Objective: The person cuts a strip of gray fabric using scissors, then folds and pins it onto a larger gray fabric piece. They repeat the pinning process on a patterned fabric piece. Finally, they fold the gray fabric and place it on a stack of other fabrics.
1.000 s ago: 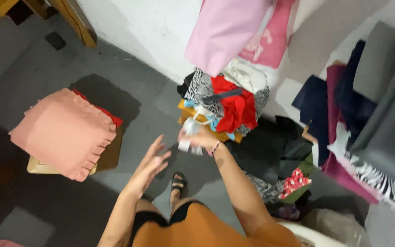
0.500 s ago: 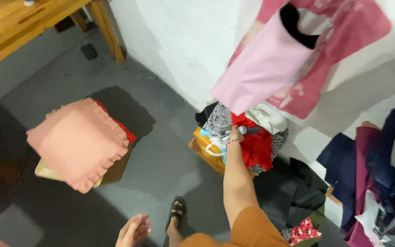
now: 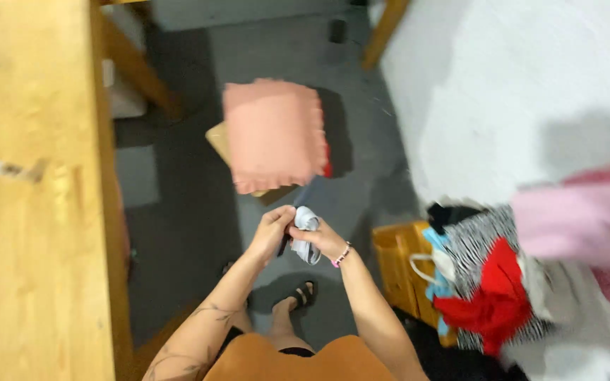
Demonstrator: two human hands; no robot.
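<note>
Cloth [image 3: 306,227], small and pale, gripped between both hands [image 3: 298,233].

Soft pale cloth [image 3: 306,233]; smooth, lightly glossy wooden table [image 3: 37,212].

Small cloth [image 3: 306,231] between the hands: white to pale grey, a dark strip at its lower left edge. Cushion [image 3: 274,135]: salmon pink, with a sliver of red showing at its right side. Table [image 3: 37,212]: honey-yellow wood. Floor [image 3: 178,233]: dark grey. Wall [image 3: 503,92]: white. Crate [image 3: 398,264]: yellow-orange wood. In the crate: black-and-white zebra-striped fabric [image 3: 476,233], bright red garment [image 3: 497,300], light blue scrap [image 3: 436,240]. Hanging garment [image 3: 580,219]: pale pink (blurred). Bracelet [image 3: 342,255]: pink. Shorts [image 3: 291,360]: burnt orange. Sandals [image 3: 305,295]: black.
</note>
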